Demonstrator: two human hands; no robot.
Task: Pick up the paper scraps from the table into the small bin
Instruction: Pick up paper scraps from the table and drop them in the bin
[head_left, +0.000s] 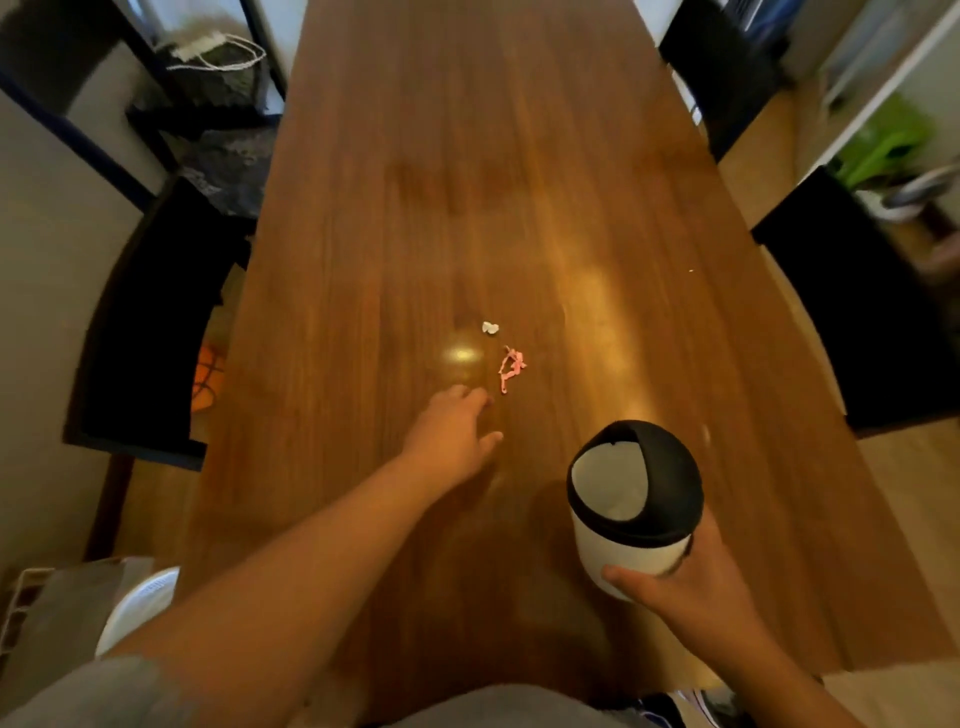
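here, from where i sit watching the head view, a long wooden table runs up the middle of the frame. my left hand stretches out over it at centre, fingers loosely spread and holding nothing, the tips just short of a pink paper scrap. a smaller white paper scrap lies a little above and left of the pink one, both just above the middle of the frame. my right hand, lower right, is wrapped around the white body of the small bin, whose black lid shows an opening tilted towards me.

i judge this to be the reach before the first pinch; the next move calls for closing fingertips on the thin pink strip (it looks light and crumpled), then carrying it down and right to the bin's opening.

the left fingertips are blurred. a tiny speck at right of the table is too small to identify. the bin's base is hidden by my hand.
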